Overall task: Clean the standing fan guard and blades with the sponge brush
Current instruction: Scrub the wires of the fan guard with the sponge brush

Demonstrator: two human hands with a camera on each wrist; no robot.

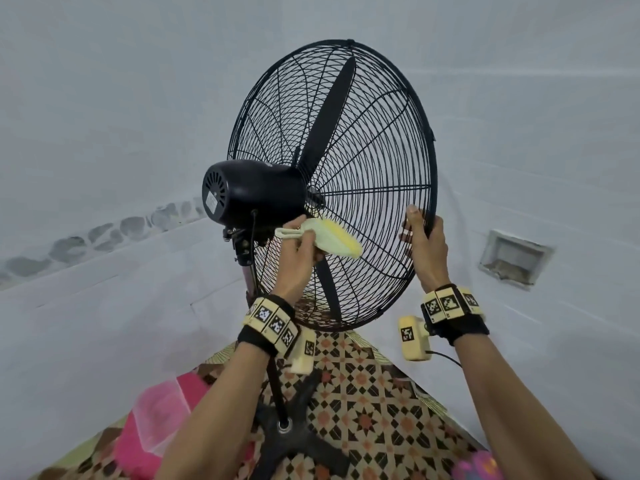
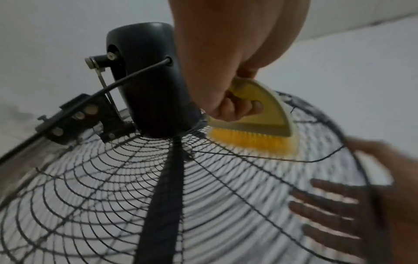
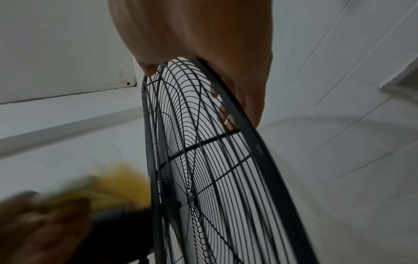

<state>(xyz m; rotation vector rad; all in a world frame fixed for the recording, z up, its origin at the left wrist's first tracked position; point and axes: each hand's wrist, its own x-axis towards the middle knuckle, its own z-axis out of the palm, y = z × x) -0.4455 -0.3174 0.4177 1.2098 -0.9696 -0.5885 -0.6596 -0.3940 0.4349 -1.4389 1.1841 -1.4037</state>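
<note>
A black standing fan shows its back to me, with a round wire guard (image 1: 363, 140), dark blades (image 1: 329, 109) inside and a black motor housing (image 1: 252, 194). My left hand (image 1: 298, 251) grips the pale handle of a brush (image 1: 332, 237) with yellow bristles (image 2: 251, 141), which press on the rear guard (image 2: 113, 187) just right of the motor housing (image 2: 153, 85). My right hand (image 1: 424, 240) grips the guard's outer rim (image 3: 260, 148) at its right side, thumb on the near face, fingers (image 2: 328, 210) curled behind the wires.
The fan's pole and cross-shaped base (image 1: 294, 434) stand on patterned floor tiles (image 1: 374, 386) in a corner of white tiled walls. A pink container (image 1: 162, 414) sits on the floor at lower left. A recessed niche (image 1: 512, 258) is in the right wall.
</note>
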